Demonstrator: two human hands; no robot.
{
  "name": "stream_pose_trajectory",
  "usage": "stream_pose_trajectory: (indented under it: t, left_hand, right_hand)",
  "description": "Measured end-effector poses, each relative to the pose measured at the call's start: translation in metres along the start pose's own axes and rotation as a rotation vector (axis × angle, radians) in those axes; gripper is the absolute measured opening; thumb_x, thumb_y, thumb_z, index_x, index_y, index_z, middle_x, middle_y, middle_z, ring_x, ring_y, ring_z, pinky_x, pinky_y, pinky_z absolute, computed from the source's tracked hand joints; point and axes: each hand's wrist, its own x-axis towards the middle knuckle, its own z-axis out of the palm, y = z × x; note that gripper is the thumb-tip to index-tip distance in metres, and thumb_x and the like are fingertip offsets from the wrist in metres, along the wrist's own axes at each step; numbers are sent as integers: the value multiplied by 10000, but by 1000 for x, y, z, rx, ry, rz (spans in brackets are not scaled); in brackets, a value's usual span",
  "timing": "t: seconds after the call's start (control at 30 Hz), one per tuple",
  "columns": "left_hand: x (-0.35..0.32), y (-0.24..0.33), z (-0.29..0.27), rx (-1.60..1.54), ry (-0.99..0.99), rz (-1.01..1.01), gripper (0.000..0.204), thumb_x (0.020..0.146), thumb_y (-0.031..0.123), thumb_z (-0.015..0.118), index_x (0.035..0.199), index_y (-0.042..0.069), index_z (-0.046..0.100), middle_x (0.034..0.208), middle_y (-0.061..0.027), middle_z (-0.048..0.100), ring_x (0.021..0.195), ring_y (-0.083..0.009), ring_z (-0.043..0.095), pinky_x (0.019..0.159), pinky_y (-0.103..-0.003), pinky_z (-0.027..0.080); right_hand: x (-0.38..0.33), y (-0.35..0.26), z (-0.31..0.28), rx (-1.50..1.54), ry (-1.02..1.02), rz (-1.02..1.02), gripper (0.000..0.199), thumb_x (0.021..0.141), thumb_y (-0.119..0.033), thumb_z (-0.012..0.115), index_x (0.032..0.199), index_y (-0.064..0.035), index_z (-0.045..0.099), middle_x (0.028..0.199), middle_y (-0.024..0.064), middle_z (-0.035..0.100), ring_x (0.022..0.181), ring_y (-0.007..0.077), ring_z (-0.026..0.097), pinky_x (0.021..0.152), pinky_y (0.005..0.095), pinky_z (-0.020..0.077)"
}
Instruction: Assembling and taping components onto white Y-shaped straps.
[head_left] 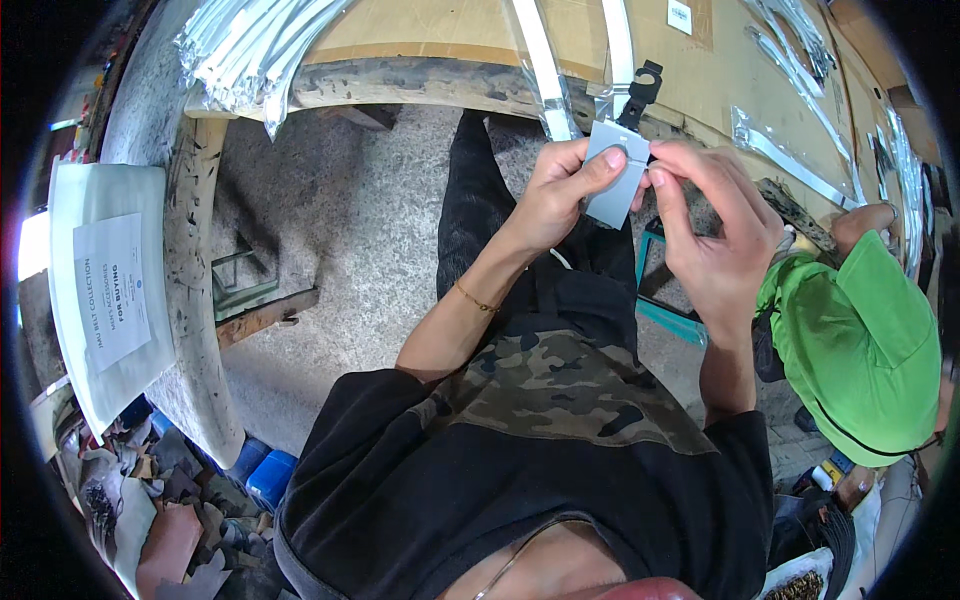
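Note:
My left hand (562, 195) grips a flat grey card tag (612, 178) over the far part of my lap, near the table edge, with the thumb on its face. At the tag's right edge my right hand (722, 215) pinches thumb and forefinger together; what lies between them is too small to make out. Just beyond the tag is a black plastic hanger hook (641, 94), close to the end of a white belt-like strip (617, 40). A second white strip (541, 60) in clear plastic hangs over the table edge, left of it.
The table (440, 30) has a brown cardboard top. A bundle of wrapped white strips (250, 45) lies at its far left, more wrapped strips (800, 165) at right. A person in a green shirt (860, 350) sits at right. A white labelled package (110, 290) stands left, above scraps (180, 520).

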Motion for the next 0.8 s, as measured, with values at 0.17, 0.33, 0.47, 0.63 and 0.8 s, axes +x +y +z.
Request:
stream_pose_trajectory:
  t: [0.17, 0.33, 0.47, 0.63, 0.8]
  left_hand:
    - [-1, -2, 0, 28, 37, 7, 346, 976, 301, 516, 962, -13, 660, 789, -58, 657, 721, -97, 603, 654, -232, 475]
    - [-1, -2, 0, 51, 42, 39, 339, 975, 293, 522, 942, -15, 661, 783, -55, 658, 713, -86, 597, 637, -232, 475]
    - [-2, -4, -1, 107, 67, 37, 324, 973, 274, 525, 956, -20, 659, 797, -46, 660, 719, -72, 586, 640, -229, 474]
    - [-5, -2, 2, -13, 122, 57, 277, 949, 203, 527, 996, -41, 651, 812, -36, 656, 727, -70, 573, 645, -226, 466]
    - [-7, -5, -2, 154, 106, 91, 248, 919, 152, 518, 983, -50, 646, 806, -29, 644, 723, -64, 554, 633, -220, 450]
  right_hand:
    - [1, -2, 0, 37, 46, 79, 219, 723, 72, 667, 903, -53, 679, 743, 60, 639, 668, 192, 602, 620, 287, 486]
    - [0, 3, 1, -14, -12, -47, 241, 700, 84, 656, 895, -54, 677, 764, 61, 610, 682, 209, 584, 603, 303, 475]
    - [-4, 3, 4, -52, -34, -56, 277, 694, 94, 641, 921, -62, 675, 799, 62, 573, 710, 220, 562, 592, 318, 460]
    - [-10, 4, 7, -18, -46, 8, 318, 691, 106, 638, 959, -61, 671, 809, 69, 570, 715, 224, 557, 606, 324, 462]
    - [-16, 5, 12, 15, -30, 34, 325, 694, 109, 637, 969, -62, 671, 822, 71, 571, 719, 222, 557, 613, 325, 464]
